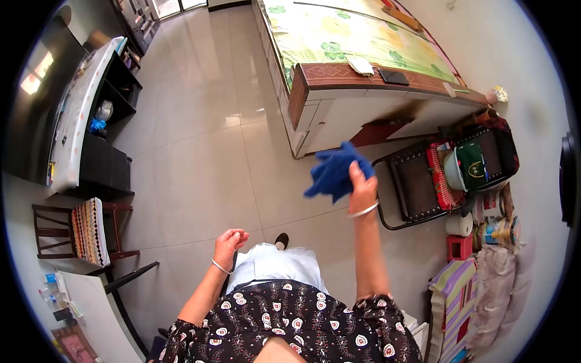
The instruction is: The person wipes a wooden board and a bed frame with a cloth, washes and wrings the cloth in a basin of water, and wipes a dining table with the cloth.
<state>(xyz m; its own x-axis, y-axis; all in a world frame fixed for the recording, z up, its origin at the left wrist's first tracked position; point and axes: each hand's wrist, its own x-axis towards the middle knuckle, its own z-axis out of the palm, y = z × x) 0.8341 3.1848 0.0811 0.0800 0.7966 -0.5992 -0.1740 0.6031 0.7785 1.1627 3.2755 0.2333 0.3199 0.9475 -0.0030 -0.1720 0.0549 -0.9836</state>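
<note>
My right hand (362,189) is closed around a bunched blue cloth (336,172), held out in front of me above the floor. The cloth's loose ends spread to the left in several finger-like points. My left hand (231,245) hangs near my waist with its fingers curled in, and I see nothing in it. A bracelet circles each wrist.
Ahead to the right stands a bed (345,36) with a patterned headboard. A black folding lounger (417,187) bearing bags and a basin sits by the right wall. A TV cabinet (100,163) and a wooden chair (91,233) line the left. Tiled floor (200,157) stretches ahead.
</note>
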